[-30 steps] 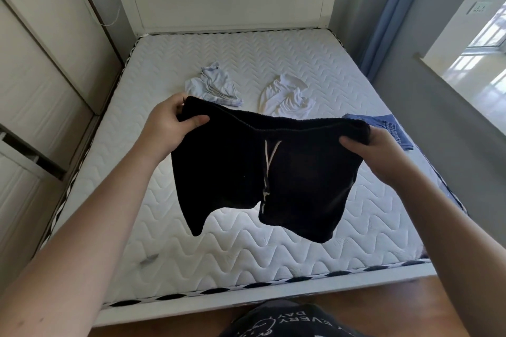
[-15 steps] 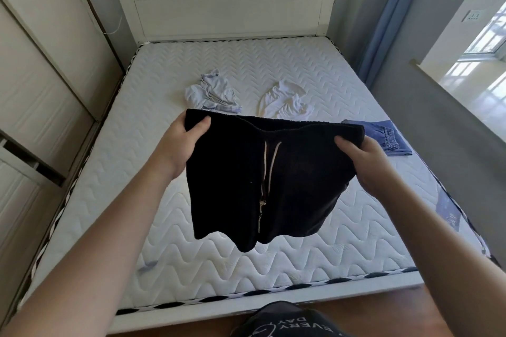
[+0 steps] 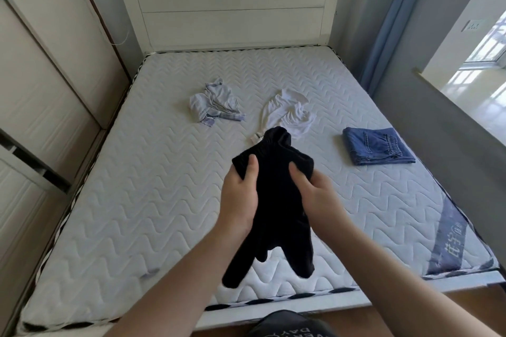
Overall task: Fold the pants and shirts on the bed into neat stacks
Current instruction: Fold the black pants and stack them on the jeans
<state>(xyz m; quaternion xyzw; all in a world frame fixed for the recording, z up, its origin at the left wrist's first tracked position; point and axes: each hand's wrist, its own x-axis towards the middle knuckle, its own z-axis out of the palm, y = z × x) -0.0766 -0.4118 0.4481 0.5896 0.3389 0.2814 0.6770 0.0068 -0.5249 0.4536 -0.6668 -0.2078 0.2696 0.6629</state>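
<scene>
Your left hand (image 3: 241, 200) and right hand (image 3: 315, 194) are close together above the near middle of the bed (image 3: 137, 200), each with fingers and thumb curled round the bunched waistband of the black shorts (image 3: 273, 200), which hang in the air with the waistband pointing far and up, the two legs dangling toward you, the long axis running near to far. Beyond them, at the right, one pair of blue jeans (image 3: 377, 145) lies folded flat. So one piece looks done, the shorts are mid-fold, and farther off the crumpled white garment (image 3: 287, 112) and striped shirt (image 3: 213, 104) remain unfolded.
</scene>
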